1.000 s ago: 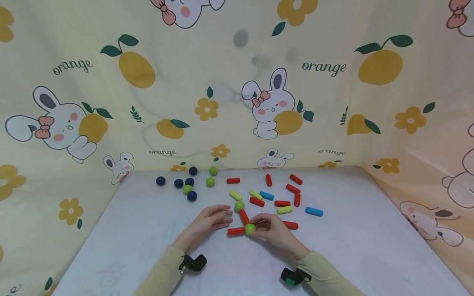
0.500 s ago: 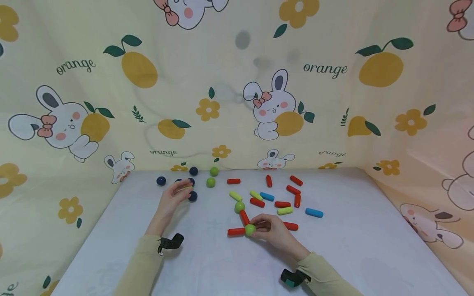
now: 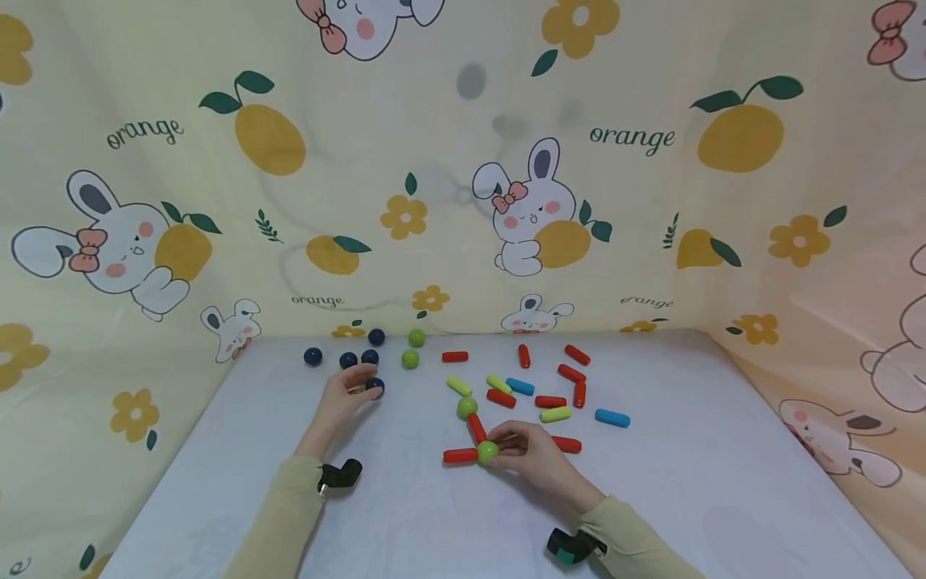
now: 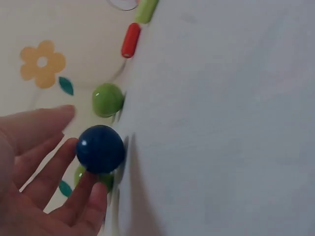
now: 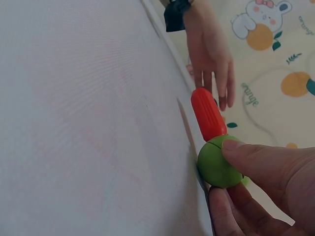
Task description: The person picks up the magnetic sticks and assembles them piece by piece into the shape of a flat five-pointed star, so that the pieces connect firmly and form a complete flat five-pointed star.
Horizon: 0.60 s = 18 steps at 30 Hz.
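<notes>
In the head view my left hand (image 3: pixel 345 400) is at a dark blue ball (image 3: pixel 374 388). The left wrist view shows the thumb apart from that ball (image 4: pixel 101 149), with fingertips beside and below it. A green ball seen there earlier is hidden by this hand. My right hand (image 3: pixel 535 458) pinches a green ball (image 3: pixel 488 452) between thumb and fingers. Two red sticks join this ball: one red stick (image 3: pixel 460 456) points left, and another red stick (image 3: pixel 476 428) runs up to a second green ball (image 3: pixel 466 408). In the right wrist view the thumb presses the green ball (image 5: pixel 216 164).
Several dark blue balls (image 3: pixel 313 356) and two green balls (image 3: pixel 410 359) lie at the back left of the white table (image 3: pixel 405 515). Red sticks (image 3: pixel 576 355), yellow-green sticks (image 3: pixel 555 414) and blue sticks (image 3: pixel 612 418) lie scattered behind and right of the right hand. A patterned curtain (image 3: pixel 434 121) stands behind.
My left hand has left the joined pieces and moved left and back to the loose balls, then shifted slightly to the dark blue one. My right hand stays on its green ball.
</notes>
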Available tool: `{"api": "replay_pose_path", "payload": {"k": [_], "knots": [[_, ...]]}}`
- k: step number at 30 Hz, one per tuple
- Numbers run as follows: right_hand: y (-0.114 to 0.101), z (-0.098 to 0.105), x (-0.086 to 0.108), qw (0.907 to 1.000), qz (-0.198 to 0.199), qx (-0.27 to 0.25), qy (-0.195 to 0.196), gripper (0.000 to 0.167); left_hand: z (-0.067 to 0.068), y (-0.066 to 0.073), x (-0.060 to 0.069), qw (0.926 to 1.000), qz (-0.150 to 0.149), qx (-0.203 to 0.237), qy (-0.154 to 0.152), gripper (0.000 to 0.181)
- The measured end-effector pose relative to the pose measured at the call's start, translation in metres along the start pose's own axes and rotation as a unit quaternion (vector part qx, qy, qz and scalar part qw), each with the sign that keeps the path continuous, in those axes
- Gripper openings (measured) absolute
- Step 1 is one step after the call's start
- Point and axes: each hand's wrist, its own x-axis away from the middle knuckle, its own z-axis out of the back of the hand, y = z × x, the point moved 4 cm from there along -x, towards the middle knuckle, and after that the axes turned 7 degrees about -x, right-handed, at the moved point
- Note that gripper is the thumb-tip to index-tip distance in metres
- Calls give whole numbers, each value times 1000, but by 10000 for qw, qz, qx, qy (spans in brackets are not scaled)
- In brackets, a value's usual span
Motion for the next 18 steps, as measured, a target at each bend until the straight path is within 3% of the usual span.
{"api": "replay_pose_path", "payload": {"k": [5,10,14,18], "knots": [[-2,-1,0,10000,55,33,-1,36,-11,-6,5,9976,352,-542,-258,43],[-3,-2,1,10000,33,-31,5,36,-17,-1,13,9951,135,-934,-306,38],[0,-2,1,10000,-17,-74,-13,36,-23,6,23,9951,52,-907,-401,34],[1,-1,0,9999,-115,-96,1,37,-35,11,36,9943,135,-650,-831,33]]}}
